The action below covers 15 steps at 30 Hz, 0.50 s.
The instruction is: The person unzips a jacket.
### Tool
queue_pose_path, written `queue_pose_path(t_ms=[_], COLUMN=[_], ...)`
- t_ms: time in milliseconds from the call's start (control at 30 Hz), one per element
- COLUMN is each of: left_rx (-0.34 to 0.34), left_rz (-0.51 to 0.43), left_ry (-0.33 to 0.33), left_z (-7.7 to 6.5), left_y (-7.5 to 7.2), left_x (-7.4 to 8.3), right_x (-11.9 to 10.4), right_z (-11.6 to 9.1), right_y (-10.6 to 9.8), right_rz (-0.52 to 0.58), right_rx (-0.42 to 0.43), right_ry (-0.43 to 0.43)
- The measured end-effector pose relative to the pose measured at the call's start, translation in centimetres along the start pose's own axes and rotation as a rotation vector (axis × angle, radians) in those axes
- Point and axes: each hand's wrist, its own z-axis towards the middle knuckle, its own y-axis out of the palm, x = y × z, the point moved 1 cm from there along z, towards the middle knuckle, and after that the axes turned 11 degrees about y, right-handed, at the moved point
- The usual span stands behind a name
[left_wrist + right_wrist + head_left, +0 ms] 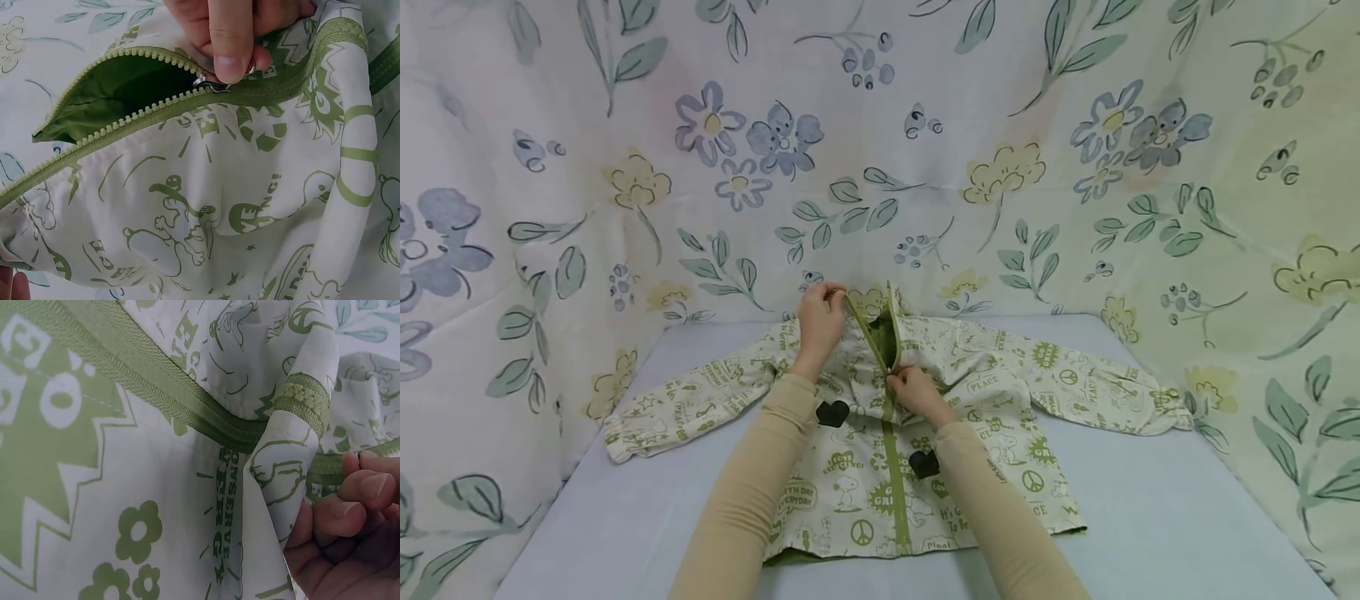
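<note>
A white jacket (850,500) with a green cartoon print lies spread, front up, its green zipper (891,467) running down the middle. Above the slider the zipper is parted in a V, showing the green lining (125,87). My right hand (916,390) pinches the zipper pull (209,84) at the bottom of that V. Up at the collar, my left hand (822,323) holds the top of the left front edge. Only its fingertips (12,284) show in the left wrist view. Below the right hand the cloth bunches into a fold (281,462).
Both sleeves (692,400) (1097,387) stretch out sideways on the pale table (1150,508). Two black hearts (832,414) (923,463) sit on the jacket front. A floral curtain (880,125) stands behind and along both sides.
</note>
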Motion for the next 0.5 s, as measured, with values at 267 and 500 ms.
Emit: queue_pose_path(t_ms=[267, 500], left_rx=[0.048, 0.114], left_rz=[-0.016, 0.04], left_ry=[-0.03, -0.002], left_z=[0.0, 0.23], left_y=[-0.08, -0.18], left_x=[-0.07, -0.13], right_x=[-0.04, 0.35], right_z=[-0.24, -0.29], right_y=[-0.21, -0.02], right_rz=[0.01, -0.008], right_rx=[0.0, -0.018], right_ry=[-0.021, -0.019])
